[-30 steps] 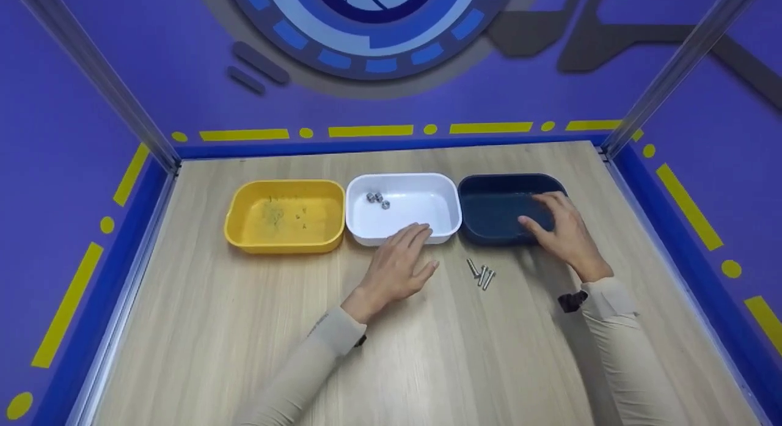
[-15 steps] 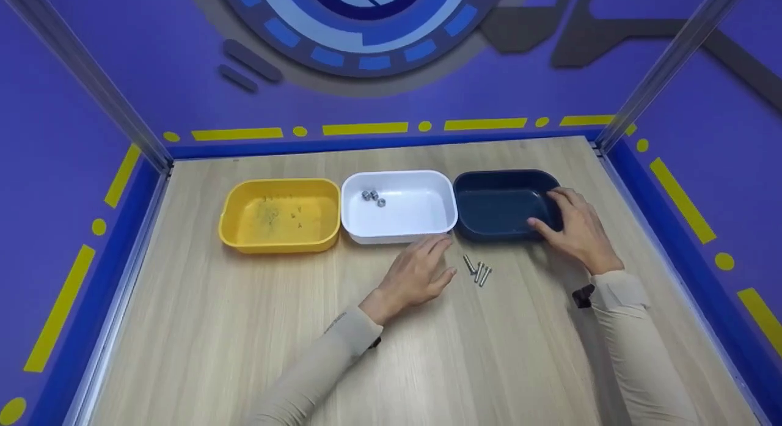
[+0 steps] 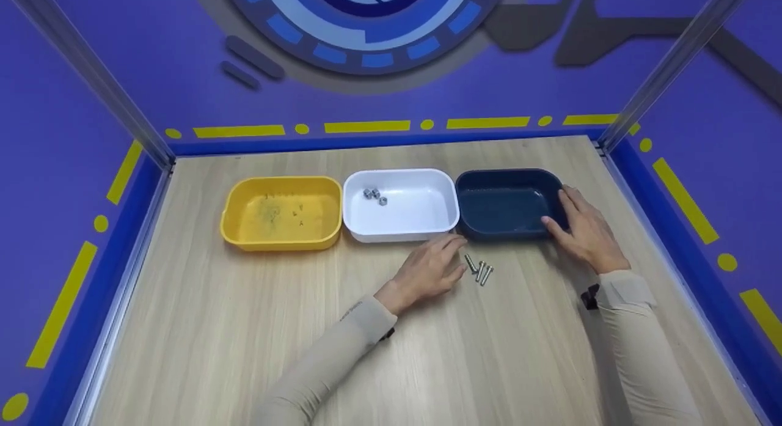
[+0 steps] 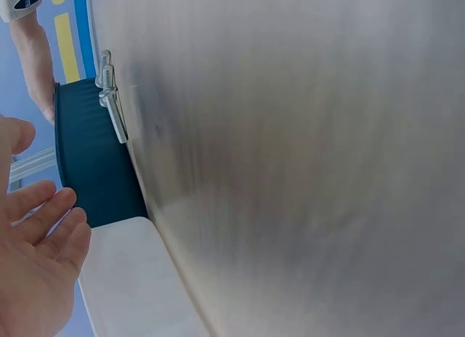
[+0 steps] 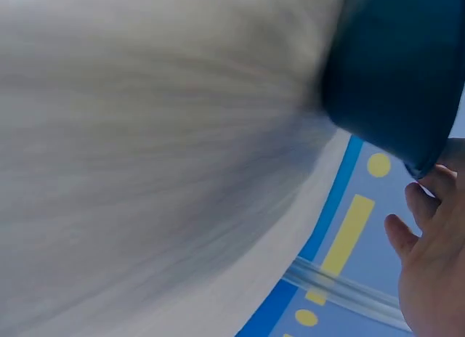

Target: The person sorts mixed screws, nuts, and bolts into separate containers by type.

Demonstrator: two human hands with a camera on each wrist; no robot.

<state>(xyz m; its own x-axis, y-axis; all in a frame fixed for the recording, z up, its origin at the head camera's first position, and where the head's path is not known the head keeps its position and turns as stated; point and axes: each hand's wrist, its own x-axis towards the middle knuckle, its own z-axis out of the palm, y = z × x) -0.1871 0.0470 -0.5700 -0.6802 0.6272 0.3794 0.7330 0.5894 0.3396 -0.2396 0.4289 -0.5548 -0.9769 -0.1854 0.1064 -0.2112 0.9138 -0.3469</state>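
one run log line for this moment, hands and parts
left hand: open, beside bolts | right hand: on navy bin right rim | white bin: nuts

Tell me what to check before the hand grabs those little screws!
1. Left hand free to grab: ok, fingers relaxed, holding nothing.
2. Screws within reach: ok, on the table just right of its fingertips.
3. Screws together: ok, three in a small cluster.
4. Navy tub steady: ok, right hand rests on its right rim.
5. Navy tub has room: ok, nothing visible inside.
6. Nuts sorted apart: ok, in the white tub.
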